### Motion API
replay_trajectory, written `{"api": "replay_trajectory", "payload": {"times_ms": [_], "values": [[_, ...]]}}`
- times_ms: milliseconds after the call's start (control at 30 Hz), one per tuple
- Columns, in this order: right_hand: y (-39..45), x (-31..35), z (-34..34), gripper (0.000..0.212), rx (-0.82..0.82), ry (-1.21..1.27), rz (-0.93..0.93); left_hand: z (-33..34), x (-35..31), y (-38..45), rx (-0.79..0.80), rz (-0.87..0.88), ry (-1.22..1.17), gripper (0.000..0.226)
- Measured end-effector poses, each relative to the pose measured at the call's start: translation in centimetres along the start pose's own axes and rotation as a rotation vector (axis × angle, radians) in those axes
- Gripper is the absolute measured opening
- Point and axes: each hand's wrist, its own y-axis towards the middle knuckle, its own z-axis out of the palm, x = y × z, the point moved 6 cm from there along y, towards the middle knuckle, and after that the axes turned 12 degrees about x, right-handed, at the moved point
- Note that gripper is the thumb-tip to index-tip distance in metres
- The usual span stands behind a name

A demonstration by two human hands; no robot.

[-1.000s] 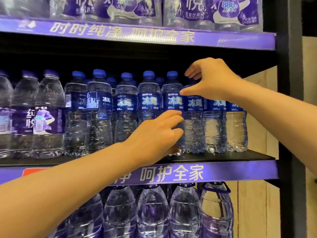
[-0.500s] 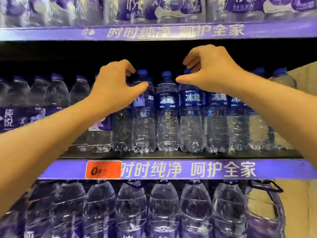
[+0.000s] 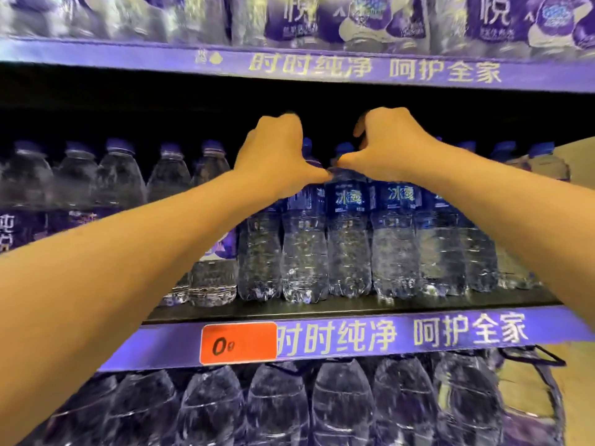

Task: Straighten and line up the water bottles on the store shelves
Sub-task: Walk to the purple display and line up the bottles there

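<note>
While both arms reach up from the lower corners of the frame, the two hands meet at the centre, over the tops of the blue-labelled water bottles [image 3: 349, 239] on the middle shelf [image 3: 322, 309]. The left hand [image 3: 277, 156] comes in from the lower left; its fingers are curled down behind the bottle necks and its thumb stretches right along the shoulder of a bottle, so it appears to grasp the bottle tops, though exactly which bottle it holds cannot be told. The right hand [image 3: 391, 146] comes in from the right edge; its fingers are likewise curled over the caps and its thumb points left, its tip almost touching the left thumb above the centre bottle. A blue cap [image 3: 344, 147] shows in the gap between the two hands.

These blue-labelled bottles stand upright, side by side and touching, in a row across the centre and right of the frame, their bases near the front edge of the shelf. To the left of them, partly behind the left forearm, stand rounder bottles with purple labels [image 3: 116, 188], blurred.

Along the front of the shelf runs a purple strip with pale Chinese lettering [image 3: 450, 333], and an orange price tag [image 3: 238, 344] sits on it just left of centre. Below, at the bottom of the frame, is a row of large clear jugs [image 3: 277, 407]. Across the top, a second purple strip [image 3: 370, 70] carries wrapped packs of bottles [image 3: 370, 17], blurred.
</note>
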Motion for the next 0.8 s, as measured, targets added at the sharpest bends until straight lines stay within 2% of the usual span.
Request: {"api": "replay_trajectory", "payload": {"times_ms": [333,367,433,500,533,633,733,800], "values": [[1.3,0.4,0.6,0.055,0.104,-0.1,-0.037,-0.9,0.5,1.1,0.396,-0.069,-0.185,0.054],[1.4,0.4,0.7,0.055,0.117,-0.096,-0.039,-0.9,0.3,1.3,0.383,-0.068,-0.154,0.051],[1.5,0.5,0.8,0.055,0.153,-0.119,-0.041,-1.2,-0.2,1.5,0.243,-0.043,-0.026,0.041],[1.5,0.6,0.9,0.056,0.18,-0.148,-0.046,-1.2,-0.9,1.4,0.106,0.008,0.052,0.05],[1.5,0.7,0.9,0.055,0.182,-0.152,-0.051,-1.0,-1.1,1.4,0.086,0.018,0.066,0.053],[1.3,0.7,0.6,0.058,0.181,-0.133,-0.06,-0.7,-0.8,1.6,0.126,-0.039,0.021,0.057],[1.1,0.7,0.4,0.059,0.198,-0.113,-0.067,-0.9,0.0,2.1,0.224,-0.13,-0.188,0.043],[1.1,0.7,0.3,0.059,0.2,-0.092,-0.069,-0.7,0.5,2.1,0.316,-0.182,-0.317,0.049]]}}
